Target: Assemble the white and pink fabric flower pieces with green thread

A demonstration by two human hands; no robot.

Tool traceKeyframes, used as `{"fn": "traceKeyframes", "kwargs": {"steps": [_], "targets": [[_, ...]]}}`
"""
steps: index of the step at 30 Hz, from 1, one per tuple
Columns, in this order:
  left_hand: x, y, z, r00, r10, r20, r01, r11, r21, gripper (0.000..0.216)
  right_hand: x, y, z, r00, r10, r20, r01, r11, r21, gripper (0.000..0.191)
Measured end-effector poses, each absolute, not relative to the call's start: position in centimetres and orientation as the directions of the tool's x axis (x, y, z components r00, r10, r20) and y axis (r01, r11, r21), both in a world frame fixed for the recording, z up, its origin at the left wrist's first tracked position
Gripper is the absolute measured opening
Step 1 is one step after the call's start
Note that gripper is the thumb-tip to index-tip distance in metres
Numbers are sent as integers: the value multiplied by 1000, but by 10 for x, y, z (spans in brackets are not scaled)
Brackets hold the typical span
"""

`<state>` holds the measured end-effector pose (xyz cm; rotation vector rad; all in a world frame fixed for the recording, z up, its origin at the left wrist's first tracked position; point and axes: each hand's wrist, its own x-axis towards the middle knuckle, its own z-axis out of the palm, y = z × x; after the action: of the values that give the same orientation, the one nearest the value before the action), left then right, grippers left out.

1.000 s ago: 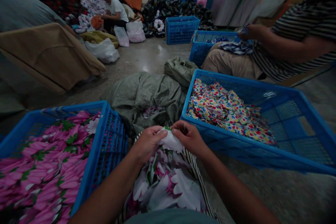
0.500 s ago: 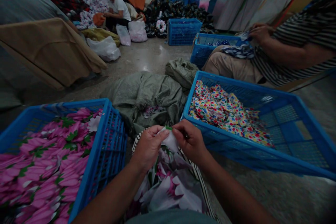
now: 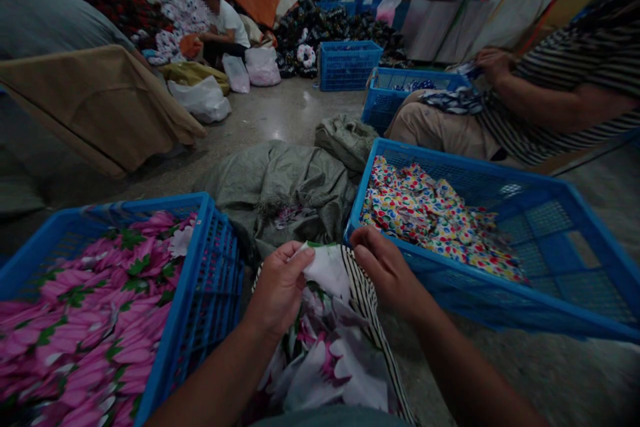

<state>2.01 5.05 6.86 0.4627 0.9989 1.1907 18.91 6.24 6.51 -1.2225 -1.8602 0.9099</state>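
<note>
My left hand pinches the top edge of a white floral cloth piece that lies on my lap over more flowered cloth. A short way to the right of that edge, my right hand has its fingers curled; whether it grips the cloth I cannot tell. A blue crate of pink flower-print pieces stands at my left. To my right, a blue crate holds multicoloured dotted pieces.
A grey sack lies on the floor ahead. A person in a striped shirt sits at the right by another blue crate. Another person sits far back among bags, cloth piles and a crate.
My hands have drawn apart: the right one has moved right, off the cloth's top edge, while the left still pinches it. The cloth edge now lies more spread out.
</note>
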Motion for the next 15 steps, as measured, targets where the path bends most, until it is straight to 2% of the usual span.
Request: {"fn": "traceKeyframes", "kwargs": {"steps": [5,11,15], "targets": [[21,51,70,41,918,-395,-593,341,729,16,203,54,74,-503,853,140,517,426,-743,18],[24,46,76,51,916,-399,-597,348,723,14,204,57,76,-471,881,41,721,411,-557,23],[26,43,78,81,923,-377,-600,347,721,12,202,54,83,-491,862,125,751,491,-441,26]]}}
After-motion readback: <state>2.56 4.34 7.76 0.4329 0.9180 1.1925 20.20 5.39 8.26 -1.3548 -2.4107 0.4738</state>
